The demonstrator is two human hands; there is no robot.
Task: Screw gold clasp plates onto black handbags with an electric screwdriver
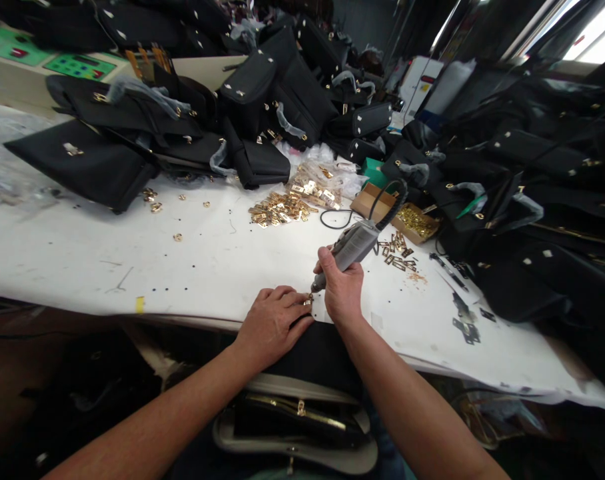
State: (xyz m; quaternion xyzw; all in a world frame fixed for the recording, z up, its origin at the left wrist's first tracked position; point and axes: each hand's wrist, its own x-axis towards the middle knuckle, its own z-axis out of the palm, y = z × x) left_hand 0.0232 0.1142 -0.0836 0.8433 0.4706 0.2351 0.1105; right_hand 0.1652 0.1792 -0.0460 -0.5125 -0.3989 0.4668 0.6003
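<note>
My right hand (343,287) is wrapped round a grey electric screwdriver (356,245), its tip pointing down at a small gold clasp (308,300). The clasp lies at the table's front edge, on the flap of a black bag (312,353). My left hand (275,320) rests on the flap, palm down, its fingertips at the clasp. Whether those fingers pinch the clasp is too small to tell. Below, towards my lap, the bag hangs open, showing a beige-edged mouth and a gold zip.
On the white table (222,267) are a pile of gold fittings (277,210), a cardboard box of gold screws (415,223), loose metal plates (397,253) and dark tools (450,272). Black bags (87,160) are heaped along the back and right. The screwdriver's cable (395,200) loops behind it.
</note>
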